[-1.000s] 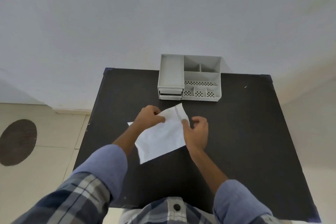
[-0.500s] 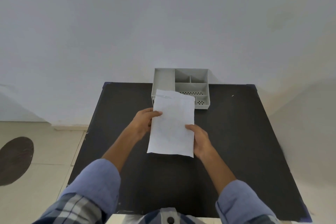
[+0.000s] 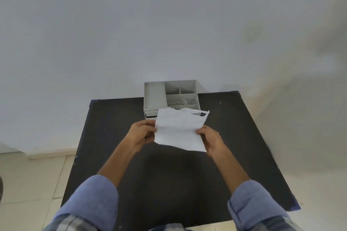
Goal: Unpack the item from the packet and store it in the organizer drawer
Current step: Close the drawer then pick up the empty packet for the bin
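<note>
A white paper packet (image 3: 179, 130) is held up above the black table (image 3: 169, 174), its top edge ragged and torn open. A dark item (image 3: 198, 114) shows through the opening at the packet's top right. My left hand (image 3: 142, 133) grips the packet's left edge and my right hand (image 3: 211, 139) grips its right edge. Behind the packet, at the table's far edge, stands the grey organizer (image 3: 155, 95) with several open compartments on top. Its drawer front (image 3: 151, 116) is partly hidden by the packet.
The table stands against a pale wall (image 3: 169, 24). Tiled floor (image 3: 33, 178) lies to the left, below the table's edge. Bare tabletop surrounds the organizer on both sides and in front.
The packet was whole half a second ago; its top edge is now torn, showing a dark item inside. Both hands have shifted up along its sides.
</note>
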